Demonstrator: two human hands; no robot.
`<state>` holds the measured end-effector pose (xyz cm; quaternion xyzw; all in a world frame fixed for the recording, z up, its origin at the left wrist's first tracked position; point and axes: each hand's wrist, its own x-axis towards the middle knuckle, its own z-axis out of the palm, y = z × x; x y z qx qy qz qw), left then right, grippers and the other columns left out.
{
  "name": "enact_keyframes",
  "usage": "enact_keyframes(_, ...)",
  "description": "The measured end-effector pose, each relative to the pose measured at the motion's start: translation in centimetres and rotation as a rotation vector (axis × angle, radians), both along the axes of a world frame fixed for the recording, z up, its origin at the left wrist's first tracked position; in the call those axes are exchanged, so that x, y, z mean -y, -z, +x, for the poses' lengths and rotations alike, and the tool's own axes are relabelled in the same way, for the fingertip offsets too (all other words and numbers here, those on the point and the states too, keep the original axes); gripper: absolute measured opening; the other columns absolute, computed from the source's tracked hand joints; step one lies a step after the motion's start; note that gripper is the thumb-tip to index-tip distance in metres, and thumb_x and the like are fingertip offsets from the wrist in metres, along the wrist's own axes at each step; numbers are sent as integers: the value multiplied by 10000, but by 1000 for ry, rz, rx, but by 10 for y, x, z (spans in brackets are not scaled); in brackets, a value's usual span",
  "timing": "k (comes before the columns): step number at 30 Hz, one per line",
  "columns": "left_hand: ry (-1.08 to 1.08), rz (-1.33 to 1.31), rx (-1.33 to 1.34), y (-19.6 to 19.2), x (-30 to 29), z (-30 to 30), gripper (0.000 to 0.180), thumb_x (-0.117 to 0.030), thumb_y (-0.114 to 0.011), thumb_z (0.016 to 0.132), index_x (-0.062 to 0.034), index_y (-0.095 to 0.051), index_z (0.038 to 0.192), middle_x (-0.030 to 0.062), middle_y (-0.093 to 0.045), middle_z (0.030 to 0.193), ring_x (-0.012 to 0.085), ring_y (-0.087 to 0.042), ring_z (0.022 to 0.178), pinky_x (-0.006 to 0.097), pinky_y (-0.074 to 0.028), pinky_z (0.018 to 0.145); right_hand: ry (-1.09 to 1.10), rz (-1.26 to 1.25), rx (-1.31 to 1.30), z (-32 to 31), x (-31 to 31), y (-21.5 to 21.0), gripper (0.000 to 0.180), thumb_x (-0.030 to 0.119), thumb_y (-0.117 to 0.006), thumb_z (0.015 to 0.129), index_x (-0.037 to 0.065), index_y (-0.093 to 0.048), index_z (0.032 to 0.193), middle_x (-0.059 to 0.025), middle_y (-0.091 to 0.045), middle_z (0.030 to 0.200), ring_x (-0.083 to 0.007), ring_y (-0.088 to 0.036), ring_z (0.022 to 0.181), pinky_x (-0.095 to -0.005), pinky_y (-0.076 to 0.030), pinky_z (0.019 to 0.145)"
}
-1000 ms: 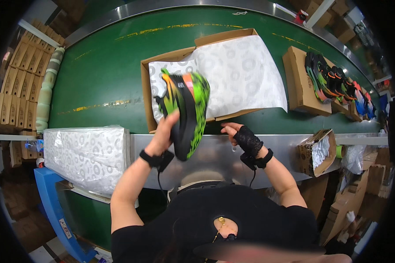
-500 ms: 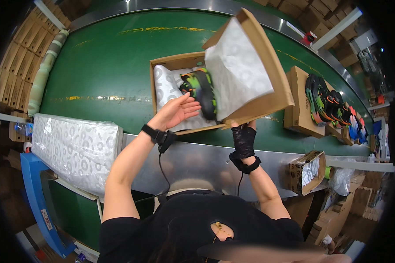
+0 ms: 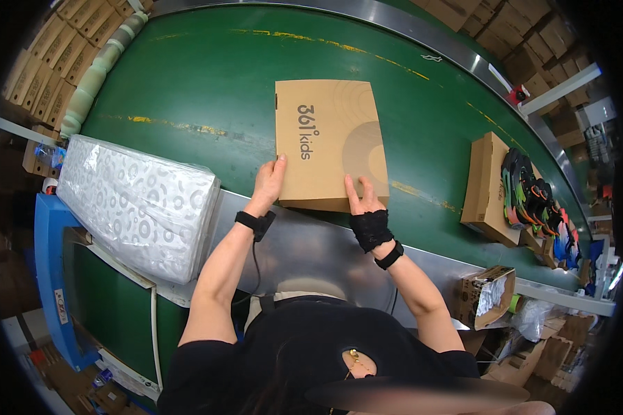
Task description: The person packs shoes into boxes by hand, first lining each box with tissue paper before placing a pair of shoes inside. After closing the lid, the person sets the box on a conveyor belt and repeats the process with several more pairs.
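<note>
A brown cardboard shoe box (image 3: 325, 149) with dark printing lies on the green conveyor belt in front of me, its lid down, so what is inside is hidden. My left hand (image 3: 268, 182) grips its near left corner, thumb at the lid's edge and the other fingers partly hidden by the side. At the near right edge, the fingers of my right hand (image 3: 368, 204) rest spread on the lid. That hand wears a black lace fingerless glove (image 3: 371, 230). Black straps circle both wrists.
A plastic-wrapped stack of patterned paper (image 3: 138, 204) sits at the left, by a blue frame (image 3: 52, 277). To the right, colourful shoes (image 3: 526, 190) stand on boxes (image 3: 488, 183). A small open carton (image 3: 486, 297) is on the near right metal edge (image 3: 422, 259).
The lid has come down, covering the shoe and the paper. My left hand has moved from over the open box to its left corner; my right hand now lies on top.
</note>
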<state>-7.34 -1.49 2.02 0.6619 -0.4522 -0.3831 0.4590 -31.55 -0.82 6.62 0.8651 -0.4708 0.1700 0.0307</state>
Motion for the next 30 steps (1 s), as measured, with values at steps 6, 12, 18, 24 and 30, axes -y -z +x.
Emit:
enact_keyframes(6, -62, -5, 333, 0, -12, -9, 457, -400, -450, 841, 40, -558, 785, 98, -586, 679, 182, -525, 597, 322, -411, 566, -28, -22, -40, -6, -2, 6, 516, 2, -481, 689, 114, -415, 1188, -160, -443, 1052, -279, -572, 702, -324, -497, 527)
enact_keyframes(12, 85, 279, -969, -41, 14, -4, 426, -396, -497, 805, -58, -493, 1063, 38, -546, 1007, 168, -528, 923, 308, -430, 765, -18, 27, 85, -14, 14, -40, 368, 77, -463, 725, 60, -470, 1092, -193, -466, 1117, -259, -595, 608, -341, -486, 512)
enact_keyframes(18, 112, 151, -977, -50, -31, -2, 525, -454, -408, 787, -86, -421, 1160, 82, -488, 1132, 239, -483, 1015, 401, -417, 825, -121, -7, 273, -45, 1, -83, 363, 137, -534, 696, 92, -476, 1051, -195, -453, 1101, -288, -593, 739, -345, -494, 534)
enact_keyframes(24, 275, -278, -26, -88, -111, 79, 526, -379, -475, 775, -67, -393, 1190, 110, -484, 1134, 248, -482, 1014, 404, -414, 808, 105, -416, 303, -200, 33, -74, 205, 116, -597, 648, 79, -553, 844, -85, -542, 899, -236, -550, 806, -312, -492, 638)
enact_keyframes(30, 223, -266, -99, -89, -70, 66, 526, -375, -481, 781, -66, -384, 1197, 115, -480, 1131, 247, -478, 1020, 392, -414, 805, 832, -525, 9, -382, 95, -115, 184, 229, -488, 741, 71, -568, 793, -97, -540, 892, -251, -496, 871, -359, -427, 725)
